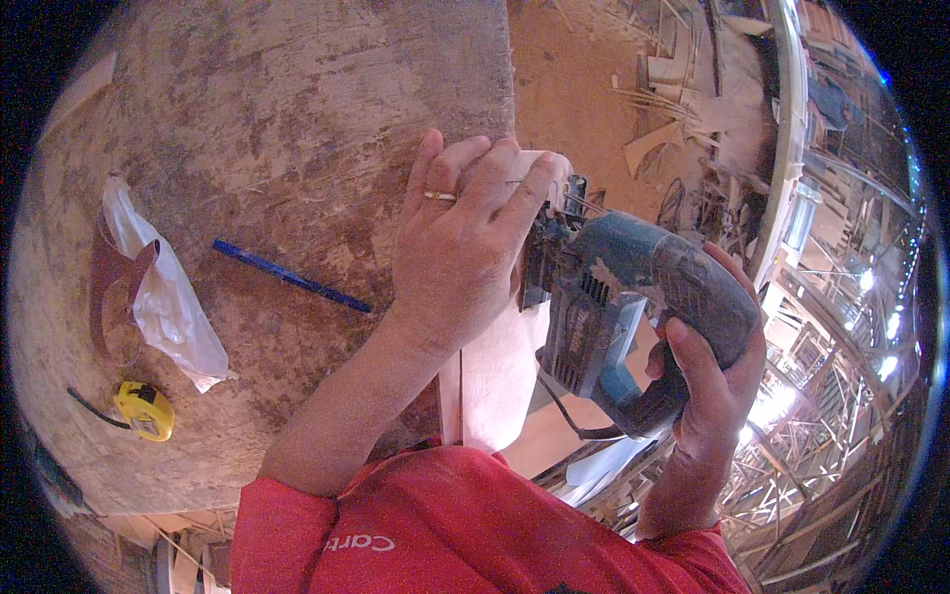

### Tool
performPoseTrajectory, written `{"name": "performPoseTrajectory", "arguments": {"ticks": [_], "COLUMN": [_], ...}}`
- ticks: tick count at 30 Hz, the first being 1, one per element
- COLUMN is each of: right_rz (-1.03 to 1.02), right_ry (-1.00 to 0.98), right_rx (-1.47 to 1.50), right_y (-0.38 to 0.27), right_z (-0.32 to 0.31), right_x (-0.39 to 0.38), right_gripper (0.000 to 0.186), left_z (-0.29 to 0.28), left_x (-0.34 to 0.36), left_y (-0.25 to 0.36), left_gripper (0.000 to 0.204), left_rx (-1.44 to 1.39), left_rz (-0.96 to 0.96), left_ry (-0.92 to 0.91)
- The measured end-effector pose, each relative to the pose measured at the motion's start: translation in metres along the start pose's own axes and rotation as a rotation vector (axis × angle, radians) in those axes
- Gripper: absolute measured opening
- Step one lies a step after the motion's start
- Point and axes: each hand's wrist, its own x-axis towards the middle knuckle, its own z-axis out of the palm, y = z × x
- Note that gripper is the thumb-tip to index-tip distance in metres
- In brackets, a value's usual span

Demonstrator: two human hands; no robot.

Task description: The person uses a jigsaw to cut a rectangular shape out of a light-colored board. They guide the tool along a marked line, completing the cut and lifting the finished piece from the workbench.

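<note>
My right hand [708, 381] is closed round the handle of a blue and black jigsaw [673, 267], just off the right edge of the worktable [297, 119]. The jigsaw's front end meets a pale wooden board [495, 381] that runs along that edge. Fingers outstretched, my left hand [457, 243] lies on the board and presses it, with the fingertips close to the tool's front. A ring is on one finger. The blade's contact with the wood is too small to make out. A dark cord hangs below the jigsaw.
Left of my arm lie a blue pencil-like stick [292, 276], a white plastic bag [163, 297], a curled brown strip [109, 282] and a yellow tape measure [146, 410]. Beyond the right edge, wood offcuts [673, 69] litter the brown floor [569, 79].
</note>
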Motion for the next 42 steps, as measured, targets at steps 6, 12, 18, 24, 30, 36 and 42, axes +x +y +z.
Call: {"name": "performPoseTrajectory", "arguments": {"ticks": [6, 12, 18, 24, 30, 36, 42], "right_rz": [-0.009, -0.054, -0.045, -0.039, -0.048, -0.1, -0.072], "right_ry": [-0.013, -0.037, -0.025, -0.019, -0.023, -0.051, -0.054], "right_rx": [0.005, -0.015, -0.002, -0.012, -0.029, -0.1, -0.053], "right_y": [0.002, 0.007, 0.003, 0.002, 0.005, 0.011, 0.005], "right_z": [-0.002, -0.007, -0.005, -0.006, -0.008, -0.018, -0.012], "right_x": [0.002, 0.002, -0.003, -0.004, -0.002, -0.002, -0.005], "right_gripper": [0.08, 0.078, 0.079, 0.08, 0.08, 0.08, 0.079], "left_z": [0.0, 0.001, -0.001, -0.002, -0.002, -0.006, -0.005], "left_x": [-0.001, -0.004, -0.006, -0.009, -0.01, -0.013, -0.014], "left_y": [0.001, 0.002, 0.003, 0.006, 0.005, 0.009, 0.009], "left_gripper": [0.061, 0.056, 0.053, 0.055, 0.056, 0.056, 0.056], "left_rx": [0.002, -0.002, -0.005, -0.006, -0.001, -0.002, -0.007], "left_rz": [-0.004, -0.001, 0.005, -0.006, 0.007, 0.001, 0.003], "left_ry": [-0.006, 0.016, 0.031, 0.015, 0.024, 0.014, 0.014]}}
